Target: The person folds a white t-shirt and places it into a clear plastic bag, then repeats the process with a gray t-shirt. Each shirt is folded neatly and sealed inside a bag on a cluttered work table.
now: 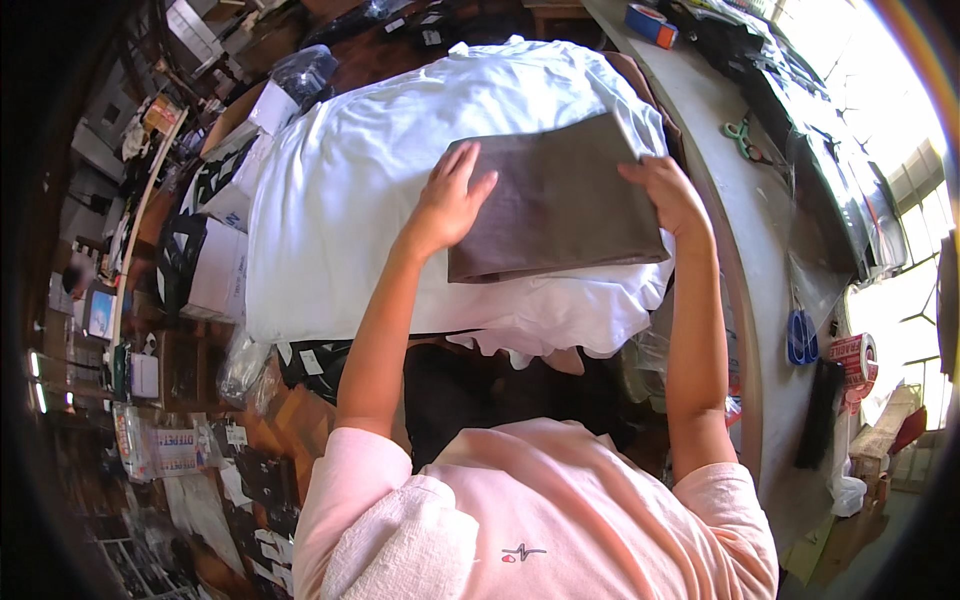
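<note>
A folded grey-brown cloth (560, 205), perhaps a garment, rests over a white sheet of fabric (340, 200) in front of me. At the cloth's left edge lies my left hand (453, 205), its fingers stretched and the thumb apart. My right hand (670, 195) grips the right edge between the thumb on top and fingers that are mostly hidden. Layered folds show along the cloth's near edge.
Along the right runs a grey tabletop (745, 230) with green-handled scissors (742, 140), blue-handled scissors (801, 335), a roll of red-and-white tape (853, 362) and a blue tape roll (651, 25). Cardboard boxes (215, 270) and plastic-wrapped bundles crowd the left side.
</note>
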### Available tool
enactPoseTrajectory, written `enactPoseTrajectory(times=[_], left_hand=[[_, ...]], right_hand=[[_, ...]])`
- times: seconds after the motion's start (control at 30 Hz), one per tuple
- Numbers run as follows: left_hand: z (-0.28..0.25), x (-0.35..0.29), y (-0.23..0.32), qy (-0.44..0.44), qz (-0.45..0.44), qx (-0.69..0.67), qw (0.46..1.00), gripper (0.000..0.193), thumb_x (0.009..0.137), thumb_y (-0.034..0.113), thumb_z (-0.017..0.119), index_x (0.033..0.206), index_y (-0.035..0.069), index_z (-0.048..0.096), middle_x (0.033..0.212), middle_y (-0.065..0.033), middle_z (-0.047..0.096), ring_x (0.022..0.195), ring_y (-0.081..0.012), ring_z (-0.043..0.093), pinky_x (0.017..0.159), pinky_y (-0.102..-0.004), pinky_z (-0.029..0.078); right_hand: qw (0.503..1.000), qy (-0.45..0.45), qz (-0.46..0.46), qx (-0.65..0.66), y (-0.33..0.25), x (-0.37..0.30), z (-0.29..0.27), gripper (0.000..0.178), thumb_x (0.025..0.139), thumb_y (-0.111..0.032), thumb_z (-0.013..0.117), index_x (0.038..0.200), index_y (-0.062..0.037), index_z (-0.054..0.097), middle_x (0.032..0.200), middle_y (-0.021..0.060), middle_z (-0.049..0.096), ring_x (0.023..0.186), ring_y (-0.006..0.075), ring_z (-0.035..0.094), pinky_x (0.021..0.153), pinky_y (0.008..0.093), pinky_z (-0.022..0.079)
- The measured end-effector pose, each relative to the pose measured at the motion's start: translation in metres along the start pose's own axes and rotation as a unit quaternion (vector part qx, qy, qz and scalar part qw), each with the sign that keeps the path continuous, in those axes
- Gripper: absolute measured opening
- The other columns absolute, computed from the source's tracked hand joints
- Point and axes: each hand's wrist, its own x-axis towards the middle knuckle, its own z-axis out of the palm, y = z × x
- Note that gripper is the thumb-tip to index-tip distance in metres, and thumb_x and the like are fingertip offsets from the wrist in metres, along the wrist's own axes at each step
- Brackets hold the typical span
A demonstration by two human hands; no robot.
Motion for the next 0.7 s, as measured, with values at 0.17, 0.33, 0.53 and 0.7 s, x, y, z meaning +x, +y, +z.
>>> enactPoseTrajectory(times=[0.17, 0.33, 0.53, 0.7], left_hand=[[0.021, -0.013, -0.013, 0.004, -0.089, 0.088, 0.992, 0.064, 0.088, 0.043, 0.053, 0.138, 0.009, 0.031, 0.135, -0.0172, 0.040, 0.123, -0.0320, 0.037, 0.102, -0.0372, 0.029], [-0.006, 0.034, -0.056, -0.067, -0.152, -0.247, 0.955, 0.039, 0.092, 0.038, 0.050, 0.115, 0.007, 0.055, 0.102, -0.0031, 0.058, 0.096, -0.0108, 0.048, 0.090, -0.0261, 0.036], [-0.003, 0.055, -0.064, -0.151, -0.098, -0.285, 0.942, 0.034, 0.093, 0.038, 0.050, 0.097, 0.006, 0.060, 0.092, 0.0031, 0.057, 0.088, -0.0076, 0.049, 0.085, -0.0216, 0.037], [-0.005, 0.056, -0.051, -0.156, -0.151, -0.103, 0.971, 0.043, 0.083, 0.049, 0.059, 0.085, 0.007, 0.064, 0.067, -0.0035, 0.058, 0.069, -0.0155, 0.055, 0.077, -0.0281, 0.042]], right_hand=[[0.996, 0.036, 0.003, -0.076, 0.028, 0.005, -0.009, 0.030, 0.085, -0.029, 0.060, 0.084, 0.0019, 0.060, 0.072, 0.0116, 0.057, 0.068, 0.0208, 0.055, 0.062, 0.0364, 0.043], [0.927, 0.175, -0.042, -0.329, 0.008, 0.006, 0.016, 0.042, 0.087, -0.040, 0.052, 0.095, 0.0003, 0.060, 0.091, 0.0231, 0.062, 0.090, 0.0377, 0.060, 0.078, 0.0458, 0.044], [0.892, 0.195, -0.004, -0.408, 0.004, 0.001, 0.028, 0.031, 0.090, -0.028, 0.046, 0.100, 0.0013, 0.050, 0.096, 0.0243, 0.062, 0.093, 0.0405, 0.058, 0.079, 0.0488, 0.044], [0.867, 0.207, -0.031, -0.452, 0.015, 0.002, 0.030, 0.027, 0.090, -0.025, 0.046, 0.098, 0.0011, 0.049, 0.093, 0.0225, 0.063, 0.088, 0.0398, 0.061, 0.076, 0.0476, 0.047]])
